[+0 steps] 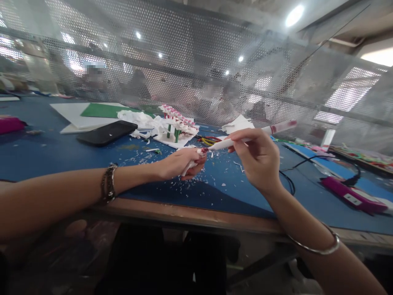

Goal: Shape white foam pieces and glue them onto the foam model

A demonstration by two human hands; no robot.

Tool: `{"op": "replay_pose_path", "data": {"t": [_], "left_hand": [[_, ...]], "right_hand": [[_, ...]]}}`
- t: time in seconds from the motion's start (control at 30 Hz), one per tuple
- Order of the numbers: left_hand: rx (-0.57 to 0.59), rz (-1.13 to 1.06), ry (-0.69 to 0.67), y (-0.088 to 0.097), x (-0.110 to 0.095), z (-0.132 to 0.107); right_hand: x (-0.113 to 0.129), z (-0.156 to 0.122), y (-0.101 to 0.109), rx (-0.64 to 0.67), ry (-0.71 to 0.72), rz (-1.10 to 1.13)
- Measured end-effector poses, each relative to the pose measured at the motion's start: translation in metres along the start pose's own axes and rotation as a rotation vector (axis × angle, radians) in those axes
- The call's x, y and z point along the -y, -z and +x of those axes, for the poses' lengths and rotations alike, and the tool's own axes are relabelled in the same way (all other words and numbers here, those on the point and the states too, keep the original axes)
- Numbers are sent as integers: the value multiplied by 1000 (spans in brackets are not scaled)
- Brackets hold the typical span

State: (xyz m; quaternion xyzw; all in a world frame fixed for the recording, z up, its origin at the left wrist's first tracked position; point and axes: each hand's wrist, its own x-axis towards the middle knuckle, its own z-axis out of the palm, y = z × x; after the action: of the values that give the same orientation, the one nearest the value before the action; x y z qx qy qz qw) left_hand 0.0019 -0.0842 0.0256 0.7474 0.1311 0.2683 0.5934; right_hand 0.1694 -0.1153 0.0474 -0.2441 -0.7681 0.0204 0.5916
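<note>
My left hand (pixel 184 162) is closed around a small white piece (pixel 202 151) stained dark red, with a bit of white tissue or paper (pixel 188 167) under the fingers. In my right hand (pixel 256 157) is a white marker pen (pixel 222 144) with a red-tinted rear end, held between thumb and fingers. Its tip points left and meets, or nearly meets, the red-stained part. Just beyond the hands stands a small white model (pixel 179 122) with green posts and a pink-and-white top, resting on a white base.
Behind the left forearm lies a black phone (pixel 107 133), beside white and green sheets (pixel 101 110) and crumpled white paper (pixel 141 121). Yellow-and-red-handled pliers (pixel 210 140) sit behind the pen. A purple power strip (pixel 353 196) with a black cable is at right. White scraps litter the blue tabletop (pixel 245 200).
</note>
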Motion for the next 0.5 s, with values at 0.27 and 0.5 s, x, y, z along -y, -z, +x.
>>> {"op": "replay_pose_path", "data": {"t": [0.27,0.5], "left_hand": [[-42,33,12,0,-1,1],[-33,38,9,0,-2,0]], "right_hand": [[1,-1,2,81,19,-11],[0,-1,2,-18,24,-7]]}}
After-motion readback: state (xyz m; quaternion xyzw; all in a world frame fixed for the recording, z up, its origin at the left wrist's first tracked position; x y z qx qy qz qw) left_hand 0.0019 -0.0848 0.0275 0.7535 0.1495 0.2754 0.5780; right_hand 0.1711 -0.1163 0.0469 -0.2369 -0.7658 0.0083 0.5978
